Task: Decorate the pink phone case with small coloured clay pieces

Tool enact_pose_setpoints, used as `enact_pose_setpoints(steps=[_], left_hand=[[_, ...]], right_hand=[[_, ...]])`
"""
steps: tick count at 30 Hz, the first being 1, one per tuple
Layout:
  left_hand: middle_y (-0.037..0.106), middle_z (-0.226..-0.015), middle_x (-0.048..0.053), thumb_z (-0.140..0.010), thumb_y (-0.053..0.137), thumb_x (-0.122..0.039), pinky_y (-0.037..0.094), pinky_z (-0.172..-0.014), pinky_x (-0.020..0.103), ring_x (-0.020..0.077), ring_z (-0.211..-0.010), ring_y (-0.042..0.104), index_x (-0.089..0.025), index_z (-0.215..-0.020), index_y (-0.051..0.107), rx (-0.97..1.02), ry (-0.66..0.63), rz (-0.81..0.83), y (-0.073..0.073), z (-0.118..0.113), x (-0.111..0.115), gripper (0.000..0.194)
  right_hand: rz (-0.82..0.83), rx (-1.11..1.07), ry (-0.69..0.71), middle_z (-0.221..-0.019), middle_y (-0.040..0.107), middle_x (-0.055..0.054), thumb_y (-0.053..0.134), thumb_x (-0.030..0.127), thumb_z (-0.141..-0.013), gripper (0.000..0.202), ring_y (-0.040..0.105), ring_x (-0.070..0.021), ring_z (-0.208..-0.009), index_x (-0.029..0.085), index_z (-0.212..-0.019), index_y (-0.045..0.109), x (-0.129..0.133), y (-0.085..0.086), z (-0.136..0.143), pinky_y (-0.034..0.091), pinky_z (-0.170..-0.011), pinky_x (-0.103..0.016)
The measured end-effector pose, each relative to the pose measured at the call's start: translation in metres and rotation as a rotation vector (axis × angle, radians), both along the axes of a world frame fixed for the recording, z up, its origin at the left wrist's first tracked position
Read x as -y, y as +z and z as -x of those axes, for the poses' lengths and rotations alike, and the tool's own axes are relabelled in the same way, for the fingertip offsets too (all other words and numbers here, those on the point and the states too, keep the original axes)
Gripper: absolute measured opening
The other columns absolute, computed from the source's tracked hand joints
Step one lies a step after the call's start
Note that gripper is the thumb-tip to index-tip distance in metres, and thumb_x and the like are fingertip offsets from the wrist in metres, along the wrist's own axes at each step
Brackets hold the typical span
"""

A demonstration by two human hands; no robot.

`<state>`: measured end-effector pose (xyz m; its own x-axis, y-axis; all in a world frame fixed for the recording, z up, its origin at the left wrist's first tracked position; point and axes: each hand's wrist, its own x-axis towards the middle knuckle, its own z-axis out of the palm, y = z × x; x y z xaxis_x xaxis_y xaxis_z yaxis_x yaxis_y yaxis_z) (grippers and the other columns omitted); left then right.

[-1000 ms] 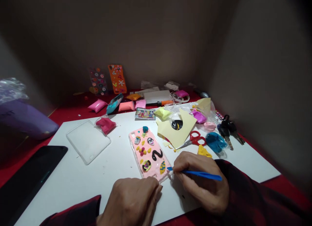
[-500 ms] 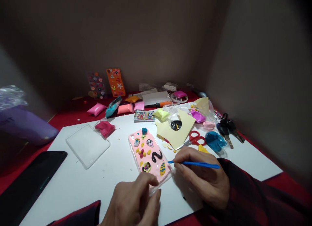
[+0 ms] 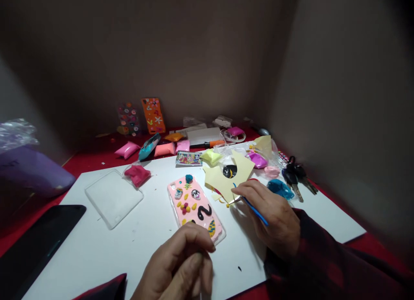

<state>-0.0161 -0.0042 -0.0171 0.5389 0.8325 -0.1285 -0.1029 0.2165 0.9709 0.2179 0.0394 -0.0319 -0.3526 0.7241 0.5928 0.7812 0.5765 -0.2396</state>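
Note:
My right hand [image 3: 273, 216] is closed round a thin blue modelling tool [image 3: 257, 211]. Its fingertips are over the pale yellow paper [image 3: 244, 164] and the red-handled scissors, which are mostly hidden. Below the lower edge of the pink clay-covered phone case [image 3: 190, 211] is my left hand [image 3: 179, 263], fingers curled and thumb against them; what they hold, if anything, is hidden. Small clay shapes decorate the case, among them a black squiggle [image 3: 204, 211] and a striped oval [image 3: 211, 228]. Black clay [image 3: 228, 171] rests on the paper.
A clear case [image 3: 113, 198] and a dark phone [image 3: 42, 244] lie on the left. Several bright clay packets, including a red one [image 3: 137, 175], are spread around. Keys [image 3: 296, 177] lie at right. An orange decorated case [image 3: 153, 114] leans on the back wall.
My right hand has lifted from the case's right edge to the paper and scissors, tool still held and tilted. My left hand has drawn back from the case, its fingers curling inward.

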Motion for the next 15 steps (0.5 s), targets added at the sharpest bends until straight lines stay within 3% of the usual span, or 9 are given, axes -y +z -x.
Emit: enact_pose_setpoints(steps=[4, 8, 10, 15], left_hand=[[0.064, -0.077, 0.007, -0.087, 0.053, -0.035, 0.035, -0.045, 0.021, 0.0113, -0.056, 0.051, -0.022, -0.093, 0.059, -0.002, -0.01, -0.024, 0.0006, -0.0013, 0.0008, 0.015], [0.054, -0.051, -0.001, -0.081, 0.061, -0.031, 0.033, -0.04, 0.019, 0.0077, -0.042, 0.045, -0.017, -0.072, 0.061, 0.029, 0.039, 0.12, -0.0012, -0.0062, 0.0044, 0.016], [0.048, -0.045, -0.005, -0.081, 0.062, -0.03, 0.031, -0.039, 0.017, 0.0046, -0.037, 0.039, -0.016, -0.073, 0.062, 0.045, 0.102, 0.2, -0.0028, -0.0084, 0.0054, 0.016], [0.064, -0.069, 0.002, -0.084, 0.061, -0.032, 0.029, -0.039, 0.015, 0.004, -0.041, 0.049, -0.017, -0.089, 0.064, 0.145, 0.205, 0.231, -0.0057, -0.007, -0.0005, 0.016]], right_hand=[[-0.005, 0.087, -0.014, -0.099, 0.061, -0.013, 0.04, 0.002, -0.083, 0.032, 0.06, -0.0233, -0.088, 0.011, -0.106, 0.058, 0.0015, -0.0005, 0.0028, 0.052, -0.07, -0.035], [-0.032, 0.118, 0.011, -0.096, 0.062, -0.014, 0.038, 0.006, -0.085, 0.029, 0.058, -0.0235, -0.087, 0.011, -0.104, 0.06, 0.0014, 0.0031, 0.0033, 0.051, -0.07, -0.037], [-0.035, 0.146, 0.016, -0.094, 0.062, -0.014, 0.038, 0.008, -0.086, 0.028, 0.058, -0.024, -0.086, 0.011, -0.102, 0.06, 0.001, 0.0044, 0.0031, 0.051, -0.07, -0.039], [-0.055, 0.23, -0.04, -0.096, 0.062, -0.017, 0.035, 0.008, -0.089, 0.029, 0.056, -0.0265, -0.089, 0.008, -0.103, 0.061, 0.0003, 0.0017, 0.0023, 0.05, -0.072, -0.041]])
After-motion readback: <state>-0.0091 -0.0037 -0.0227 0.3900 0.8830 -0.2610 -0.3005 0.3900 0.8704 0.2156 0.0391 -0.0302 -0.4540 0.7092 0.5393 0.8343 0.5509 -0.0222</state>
